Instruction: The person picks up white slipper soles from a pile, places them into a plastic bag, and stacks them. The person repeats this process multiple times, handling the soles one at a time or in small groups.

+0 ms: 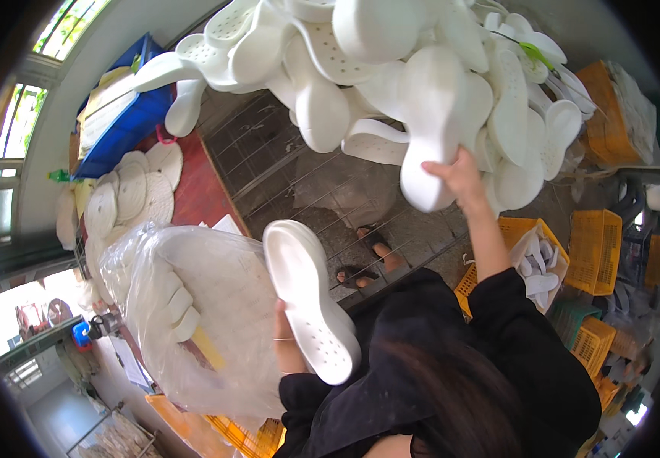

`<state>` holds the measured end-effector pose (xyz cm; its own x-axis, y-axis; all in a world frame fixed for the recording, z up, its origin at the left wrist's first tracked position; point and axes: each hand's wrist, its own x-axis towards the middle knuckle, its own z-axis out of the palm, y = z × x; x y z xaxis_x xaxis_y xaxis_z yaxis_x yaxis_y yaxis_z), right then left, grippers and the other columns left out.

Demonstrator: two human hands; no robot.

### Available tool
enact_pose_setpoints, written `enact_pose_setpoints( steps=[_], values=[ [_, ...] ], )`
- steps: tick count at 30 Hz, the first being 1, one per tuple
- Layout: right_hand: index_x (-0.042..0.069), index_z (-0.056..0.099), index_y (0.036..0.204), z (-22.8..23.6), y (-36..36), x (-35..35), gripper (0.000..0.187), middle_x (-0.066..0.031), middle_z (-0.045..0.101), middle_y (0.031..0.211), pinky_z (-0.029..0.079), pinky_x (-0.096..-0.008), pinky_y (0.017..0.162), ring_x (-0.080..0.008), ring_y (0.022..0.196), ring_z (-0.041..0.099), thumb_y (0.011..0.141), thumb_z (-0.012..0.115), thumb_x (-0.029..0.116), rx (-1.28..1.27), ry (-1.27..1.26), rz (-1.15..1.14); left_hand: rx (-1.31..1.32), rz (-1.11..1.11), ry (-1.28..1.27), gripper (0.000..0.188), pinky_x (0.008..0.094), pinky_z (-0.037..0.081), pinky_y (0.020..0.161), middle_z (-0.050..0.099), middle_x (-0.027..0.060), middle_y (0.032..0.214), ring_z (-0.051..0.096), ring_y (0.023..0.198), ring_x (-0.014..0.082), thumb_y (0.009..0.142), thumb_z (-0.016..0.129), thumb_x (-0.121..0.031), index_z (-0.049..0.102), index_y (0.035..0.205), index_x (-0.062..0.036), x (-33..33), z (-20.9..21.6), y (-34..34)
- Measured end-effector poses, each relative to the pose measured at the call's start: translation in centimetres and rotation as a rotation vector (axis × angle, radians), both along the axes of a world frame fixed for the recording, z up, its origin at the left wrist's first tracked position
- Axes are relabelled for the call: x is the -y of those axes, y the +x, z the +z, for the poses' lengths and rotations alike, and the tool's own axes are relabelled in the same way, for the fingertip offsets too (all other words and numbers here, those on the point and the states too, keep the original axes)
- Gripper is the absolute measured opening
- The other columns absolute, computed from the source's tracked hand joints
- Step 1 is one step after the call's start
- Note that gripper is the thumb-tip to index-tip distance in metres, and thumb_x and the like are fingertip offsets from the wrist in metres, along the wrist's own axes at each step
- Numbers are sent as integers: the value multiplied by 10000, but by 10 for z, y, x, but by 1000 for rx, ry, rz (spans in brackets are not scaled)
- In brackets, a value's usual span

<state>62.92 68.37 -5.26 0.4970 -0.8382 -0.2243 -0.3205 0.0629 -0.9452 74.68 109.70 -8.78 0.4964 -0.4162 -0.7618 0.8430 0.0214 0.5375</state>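
Observation:
A thick white shoe sole (299, 278) stands tilted close to my body, its hollow side and a patch of small holes in view. My left hand (279, 319) is closed on its left edge, and most of the fingers are hidden behind it. Farther out, my right hand (458, 182) grips the near end of another white sole (431, 126), with the thumb on top. That sole lies at the front of a big heap of similar white soles (318, 107), some with holes. Whether it is lifted off the heap I cannot tell.
The heap rests over a dark metal grid (269, 164). To the left are a plastic-wrapped bundle (223, 267), round white pads (147, 187) on a red surface and a blue bin (127, 114). Yellow crates (596, 252) stand at the right, one holding more pale pieces (540, 267).

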Motion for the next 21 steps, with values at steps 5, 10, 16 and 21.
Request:
enact_pose_setpoints(
  steps=[5, 10, 16, 21],
  values=[
    [8, 571, 1145, -25, -9, -121, 547, -125, 654, 1020, 496, -379, 876, -256, 945, 635, 665, 802, 130, 50, -3, 95, 894, -532, 559, 998, 418, 426, 987, 476, 224, 1343, 514, 1170, 351, 736, 770, -419, 229, 1446, 26, 37, 15, 82],
    [-22, 525, 998, -98, 36, -184, 500, -241, 600, 922, 473, -461, 759, -417, 868, 602, 698, 741, 313, -98, -149, 385, 1483, -680, 1187, 1117, 444, 429, 969, 469, 296, 1287, 508, 1151, 431, 675, 806, -483, 196, 1445, 48, 125, 29, 51],
    [-18, 557, 997, -63, 9, -152, 384, -221, 612, 887, 470, -468, 783, -403, 891, 592, 734, 688, 230, 1, -275, 723, 1389, -568, 713, 1044, 468, 439, 927, 477, 344, 1272, 527, 1132, 454, 700, 783, -394, 217, 1416, 114, 141, 16, -15],
    [-43, 554, 1072, 46, 44, 0, 433, -239, 604, 1037, 455, -455, 811, -400, 965, 570, 883, 634, 338, 178, -767, 46, 1048, -569, 783, 633, 470, 488, 830, 621, 328, 1014, 624, 941, 453, 779, 644, -214, 392, 1261, 110, 152, -42, -33]
  ],
)
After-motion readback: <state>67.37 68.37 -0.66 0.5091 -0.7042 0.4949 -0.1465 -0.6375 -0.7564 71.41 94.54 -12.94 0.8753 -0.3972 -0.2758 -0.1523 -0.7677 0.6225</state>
